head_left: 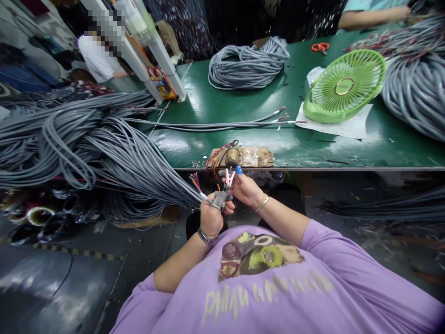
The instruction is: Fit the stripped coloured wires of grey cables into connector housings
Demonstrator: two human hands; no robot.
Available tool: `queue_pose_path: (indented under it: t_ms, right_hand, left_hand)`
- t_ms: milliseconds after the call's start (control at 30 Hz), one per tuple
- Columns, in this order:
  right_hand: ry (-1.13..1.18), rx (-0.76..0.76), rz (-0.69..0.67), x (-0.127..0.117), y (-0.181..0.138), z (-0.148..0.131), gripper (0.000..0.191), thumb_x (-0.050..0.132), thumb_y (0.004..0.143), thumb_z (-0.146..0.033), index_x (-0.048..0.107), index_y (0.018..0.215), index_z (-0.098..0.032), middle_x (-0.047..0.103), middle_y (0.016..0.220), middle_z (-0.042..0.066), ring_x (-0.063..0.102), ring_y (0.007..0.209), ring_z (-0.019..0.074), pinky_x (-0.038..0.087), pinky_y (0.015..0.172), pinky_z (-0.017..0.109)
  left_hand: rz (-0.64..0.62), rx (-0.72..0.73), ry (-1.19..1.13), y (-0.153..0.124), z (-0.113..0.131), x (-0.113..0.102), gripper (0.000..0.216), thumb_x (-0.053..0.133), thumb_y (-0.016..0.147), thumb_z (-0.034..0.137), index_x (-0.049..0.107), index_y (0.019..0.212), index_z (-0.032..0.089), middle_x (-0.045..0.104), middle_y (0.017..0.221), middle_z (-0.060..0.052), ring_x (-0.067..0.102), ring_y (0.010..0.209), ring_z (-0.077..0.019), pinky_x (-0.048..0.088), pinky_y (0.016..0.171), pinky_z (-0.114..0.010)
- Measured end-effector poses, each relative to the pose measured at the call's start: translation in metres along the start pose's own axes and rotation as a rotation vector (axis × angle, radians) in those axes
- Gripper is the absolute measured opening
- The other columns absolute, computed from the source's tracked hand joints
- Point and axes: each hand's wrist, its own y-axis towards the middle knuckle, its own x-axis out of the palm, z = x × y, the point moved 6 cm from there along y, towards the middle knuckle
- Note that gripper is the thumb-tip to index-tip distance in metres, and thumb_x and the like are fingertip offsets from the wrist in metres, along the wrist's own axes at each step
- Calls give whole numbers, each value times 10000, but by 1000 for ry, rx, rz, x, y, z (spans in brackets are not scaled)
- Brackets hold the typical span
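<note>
My left hand (pixel 211 216) is closed in a fist around the end of a grey cable (pixel 181 189), whose stripped coloured wires (pixel 195 180) fan out above the thumb. My right hand (pixel 245 189), with a blue cap on one fingertip, pinches a small pink-handled tool (pixel 228 176) at those wire ends. Both hands sit just below the front edge of the green table (pixel 243 99). A taped wooden block (pixel 243 157) with red wires rests on the table edge right above the hands.
A big bundle of grey cables (pixel 79 144) hangs to the left. A cable coil (pixel 246 65), a green fan (pixel 344 86) on white paper, orange scissors (pixel 320 46) and more cable coils (pixel 417 93) lie on the table. Other people work at the far side.
</note>
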Motion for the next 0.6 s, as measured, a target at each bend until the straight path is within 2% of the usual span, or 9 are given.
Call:
queue_pose_path:
  t_ms: [100,300,600]
  right_hand:
    - [39,28,-20,3,2,3,482,464,903,-595,663,924,-156,642,762,26,508,557,103,408,499,227]
    - [72,40,22,-2,12,8,473,552,837,-625,619,770,-162,628,707,12,473,520,93,397,508,231]
    - [101,2,32,-4,15,9,436,586,826,-607,619,794,-173,638,706,3,499,541,89,411,530,221]
  left_hand:
    - [3,-13,-3,2,-1,2,301,669,750,429,634,686,137,637,519,-8,536,379,-83,389,372,-175]
    - [11,-19,22,5,-7,1,330,666,750,453,611,659,140,635,516,-7,528,373,-82,378,370,-176]
    - [-21,-4,53,5,-10,-1,324,629,798,427,605,637,146,654,536,-20,538,380,-85,391,385,-183]
